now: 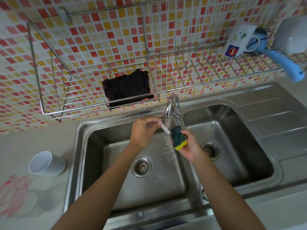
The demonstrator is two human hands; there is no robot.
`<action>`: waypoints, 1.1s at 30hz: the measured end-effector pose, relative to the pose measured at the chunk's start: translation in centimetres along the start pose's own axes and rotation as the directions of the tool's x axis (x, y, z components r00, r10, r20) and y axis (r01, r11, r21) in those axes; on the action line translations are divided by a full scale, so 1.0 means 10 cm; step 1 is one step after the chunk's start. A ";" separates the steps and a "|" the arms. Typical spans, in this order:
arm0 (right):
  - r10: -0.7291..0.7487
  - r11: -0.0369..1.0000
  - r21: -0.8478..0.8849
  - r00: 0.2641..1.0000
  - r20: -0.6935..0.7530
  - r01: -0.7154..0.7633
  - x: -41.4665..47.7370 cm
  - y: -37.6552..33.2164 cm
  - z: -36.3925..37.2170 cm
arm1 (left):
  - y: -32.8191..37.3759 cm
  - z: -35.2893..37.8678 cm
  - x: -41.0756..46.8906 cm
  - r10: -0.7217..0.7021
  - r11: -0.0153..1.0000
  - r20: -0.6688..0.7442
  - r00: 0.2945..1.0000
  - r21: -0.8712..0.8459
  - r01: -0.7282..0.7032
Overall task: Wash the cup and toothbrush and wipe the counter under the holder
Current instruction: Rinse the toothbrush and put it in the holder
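Observation:
My left hand (142,131) grips a white toothbrush (164,128) over the left basin of the steel sink (79,146). Its head end meets a green and yellow sponge (179,138), which my right hand (191,146) holds folded around it. Both are under the chrome tap (171,106), and water runs down past them into the basin. A white cup (45,163) lies tilted on the counter (15,143) left of the sink, its mouth turned toward me.
A wire dish rack (103,97) on the tiled wall holds a dark cloth (127,87). Farther right on the rack sit a mug (240,41), a blue-handled brush (285,63) and a white bowl (294,37). A pink and white cloth (15,195) lies at the counter's left.

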State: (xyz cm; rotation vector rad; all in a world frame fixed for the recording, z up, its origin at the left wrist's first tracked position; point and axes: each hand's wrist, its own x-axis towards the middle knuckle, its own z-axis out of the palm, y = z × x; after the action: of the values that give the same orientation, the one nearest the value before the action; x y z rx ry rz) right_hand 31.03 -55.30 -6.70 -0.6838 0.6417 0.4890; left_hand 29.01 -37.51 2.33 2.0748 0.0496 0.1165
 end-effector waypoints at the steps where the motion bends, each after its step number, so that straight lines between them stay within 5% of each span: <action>1: 0.017 0.999 -0.028 1.000 -0.004 -0.017 0.00 0.03 0.04 | -0.04 -0.06 -0.02 -0.005 1.000 -0.015 1.000 0.015 0.005; 13: 0.025 0.924 -0.383 0.996 0.080 0.008 -0.03 0.16 0.35 | -0.72 -1.00 -0.63 -0.147 0.965 -0.245 0.958 0.177 0.193; 28: -0.099 0.796 -0.601 0.995 -0.013 0.071 0.07 0.19 0.38 | -0.88 -0.98 -0.85 -0.228 0.956 -0.267 0.936 0.121 0.268; 33: -0.334 0.654 -0.722 0.943 -0.007 0.226 0.27 -0.06 0.39 | -0.90 -0.94 -0.81 -0.240 0.957 -0.267 0.933 0.094 0.273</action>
State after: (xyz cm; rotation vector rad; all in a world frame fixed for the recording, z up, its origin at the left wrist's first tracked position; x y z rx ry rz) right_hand 34.78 -52.36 -5.94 -1.5610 0.4444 0.3911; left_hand 20.12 -25.65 -1.49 2.1519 0.4972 0.2217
